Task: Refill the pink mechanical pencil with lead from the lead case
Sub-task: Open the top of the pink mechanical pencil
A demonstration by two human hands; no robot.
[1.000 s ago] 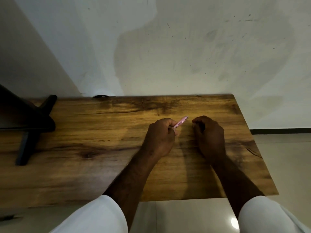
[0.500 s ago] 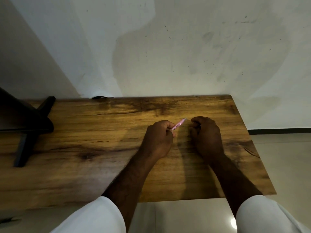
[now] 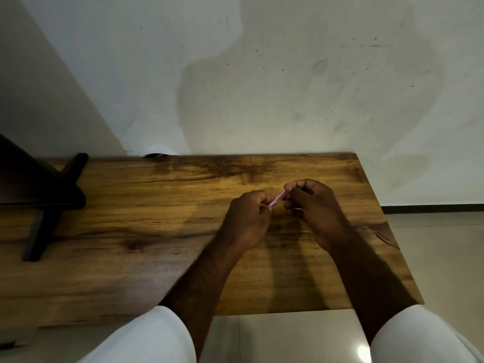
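Observation:
The pink mechanical pencil [image 3: 278, 199] slants up to the right between my two hands, over the right half of the wooden table [image 3: 157, 205]. My left hand [image 3: 248, 218] is closed around its lower end. My right hand [image 3: 311, 203] pinches the pencil's upper end with thumb and forefinger. A thin pale sliver shows under the right hand's fingers at the palm side; I cannot tell whether it is the lead case. Most of the pencil is hidden by fingers.
A dark stand [image 3: 39, 200] with a foot sits at the table's left. The wall rises right behind the table. The table's right edge [image 3: 387, 218] is close to my right hand, with pale floor tiles [image 3: 432, 258] beyond.
My right hand has moved left and closed its fingertips on the pencil's upper end; earlier it rested apart from the pencil. The left hand has kept its hold.

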